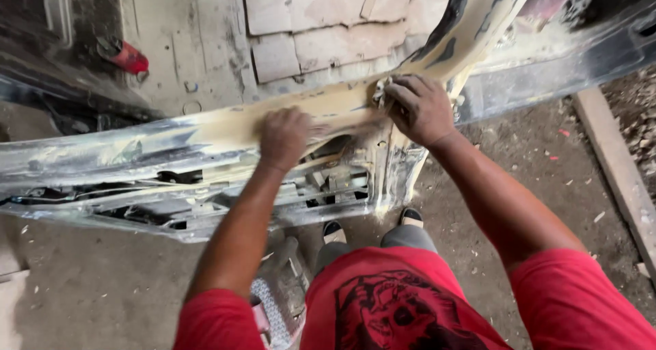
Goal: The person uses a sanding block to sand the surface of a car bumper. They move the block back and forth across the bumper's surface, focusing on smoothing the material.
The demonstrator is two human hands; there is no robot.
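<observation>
A car door panel (137,152) lies flat in front of me, its top edge smeared with yellowish filler. My left hand (283,137) presses on the filler band near the middle, fingers curled down on the surface; whether it holds anything is hidden. My right hand (420,107) is closed on a crumpled piece of sandpaper (380,91) and pushes it against the panel where the window frame pillar (471,22) rises. Pale dust covers the metal around both hands.
A red-handled tool (126,56) lies at the back left near a cracked tiled wall (321,22). A wooden plank (615,165) runs along the dirt floor on the right. My feet in sandals (372,225) stand under the door.
</observation>
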